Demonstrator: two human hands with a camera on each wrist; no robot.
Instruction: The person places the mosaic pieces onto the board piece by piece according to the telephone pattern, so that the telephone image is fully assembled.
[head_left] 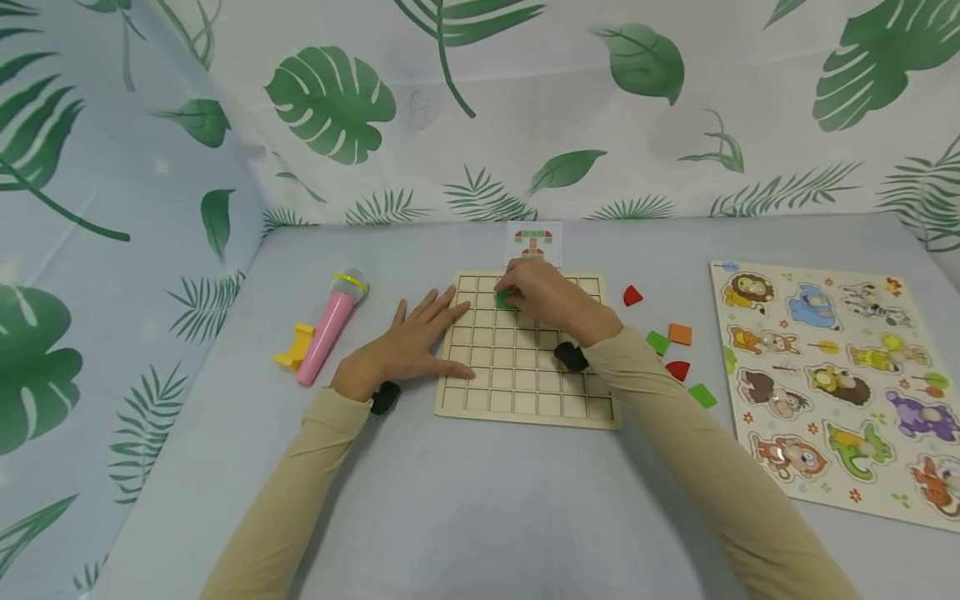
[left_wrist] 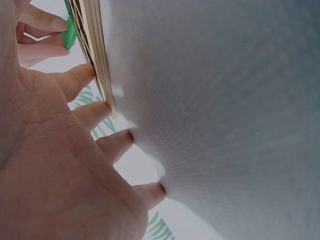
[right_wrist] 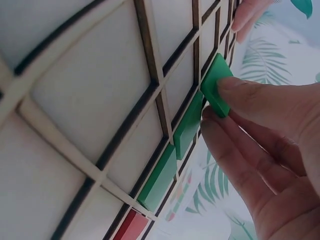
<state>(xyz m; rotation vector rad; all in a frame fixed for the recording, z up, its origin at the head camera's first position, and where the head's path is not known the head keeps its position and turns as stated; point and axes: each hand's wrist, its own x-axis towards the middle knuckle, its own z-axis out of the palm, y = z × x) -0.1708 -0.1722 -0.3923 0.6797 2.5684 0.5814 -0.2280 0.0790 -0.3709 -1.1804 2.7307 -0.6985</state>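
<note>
My right hand (head_left: 546,296) pinches a green square tile (right_wrist: 212,82) between thumb and fingers, tilted over the far part of a wooden grid board (head_left: 501,379). Along one outer row in the right wrist view sit two green tiles (right_wrist: 187,127) and a red piece (right_wrist: 131,226); the hand hides most of that row from the head camera. My left hand (head_left: 412,343) rests at the board's left edge with fingers spread, some fingertips at the frame and others down on the tabletop. Behind the board lies a card (head_left: 555,243) printed with a red, green and orange block figure.
Right of the board lie red quarter-round pieces (head_left: 633,296), green squares (head_left: 702,396) and an orange square (head_left: 681,334). An animal knob puzzle (head_left: 795,329) stands farther right. At left, a pink toy microphone (head_left: 327,335) lies beside a yellow piece (head_left: 300,340).
</note>
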